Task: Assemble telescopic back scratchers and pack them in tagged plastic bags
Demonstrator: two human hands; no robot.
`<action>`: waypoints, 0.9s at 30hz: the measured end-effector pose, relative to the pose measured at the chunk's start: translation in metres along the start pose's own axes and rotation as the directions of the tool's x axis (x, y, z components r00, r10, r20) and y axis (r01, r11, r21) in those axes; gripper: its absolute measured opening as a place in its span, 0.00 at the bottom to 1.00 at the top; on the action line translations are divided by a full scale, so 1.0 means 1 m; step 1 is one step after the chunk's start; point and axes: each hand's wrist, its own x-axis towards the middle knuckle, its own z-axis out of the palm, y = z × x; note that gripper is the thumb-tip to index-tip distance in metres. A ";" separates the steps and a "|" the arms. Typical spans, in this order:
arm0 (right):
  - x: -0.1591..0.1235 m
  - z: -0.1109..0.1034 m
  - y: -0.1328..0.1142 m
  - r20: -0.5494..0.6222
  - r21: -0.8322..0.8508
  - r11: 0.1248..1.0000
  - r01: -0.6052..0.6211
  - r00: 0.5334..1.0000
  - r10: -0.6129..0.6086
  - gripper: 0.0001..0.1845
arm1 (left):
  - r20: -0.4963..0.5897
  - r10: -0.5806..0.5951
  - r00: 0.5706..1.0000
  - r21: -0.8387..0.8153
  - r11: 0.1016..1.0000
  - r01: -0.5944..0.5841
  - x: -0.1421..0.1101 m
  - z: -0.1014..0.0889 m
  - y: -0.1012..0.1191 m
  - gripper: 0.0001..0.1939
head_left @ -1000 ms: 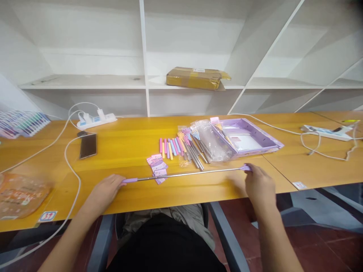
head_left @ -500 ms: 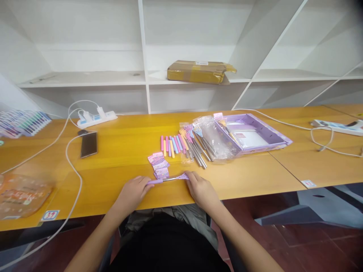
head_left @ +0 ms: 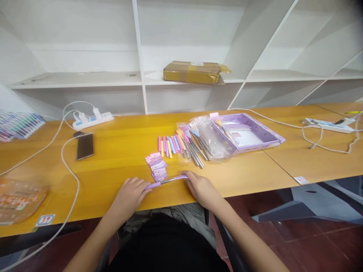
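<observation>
Between my two hands, low over the table's front edge, lies a purple back scratcher (head_left: 168,181) with a metal rod. My left hand (head_left: 131,194) is closed around its purple handle. Its hand-shaped claw end is in the fingers of my right hand (head_left: 200,187). Just beyond it sits a loose pile of pink and purple printed cards (head_left: 157,166). Behind the cards, several coloured handle sleeves (head_left: 169,145) lie in a row. To their right are several metal rods (head_left: 195,151) with orange, pink and blue claw heads.
A clear plastic bag (head_left: 212,138) leans against an open purple box (head_left: 255,143). At left are a phone (head_left: 85,146), a power strip (head_left: 93,119), cables and an orange package (head_left: 21,200). A taped carton (head_left: 193,72) rests on the white shelf (head_left: 99,78).
The back scratcher tilts slightly more, its handle end lower and its claw turned more edge-on. Both hands keep their hold. The whole view has shifted a little.
</observation>
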 end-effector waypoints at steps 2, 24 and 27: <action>-0.001 -0.006 -0.001 0.000 -0.019 1.000 0.008 1.000 -0.008 0.14 | -0.031 0.057 0.998 0.055 0.997 -0.056 -0.001 -0.004 0.003 0.15; -0.123 -0.075 0.205 -0.429 0.161 0.757 -0.634 0.646 0.632 0.16 | -0.207 0.014 0.978 0.218 0.975 0.032 -0.095 -0.069 -0.130 0.14; -0.124 -0.059 0.204 -0.376 0.204 0.772 -0.602 0.680 0.629 0.17 | -0.189 0.031 0.981 0.234 0.972 0.014 -0.092 -0.057 -0.123 0.14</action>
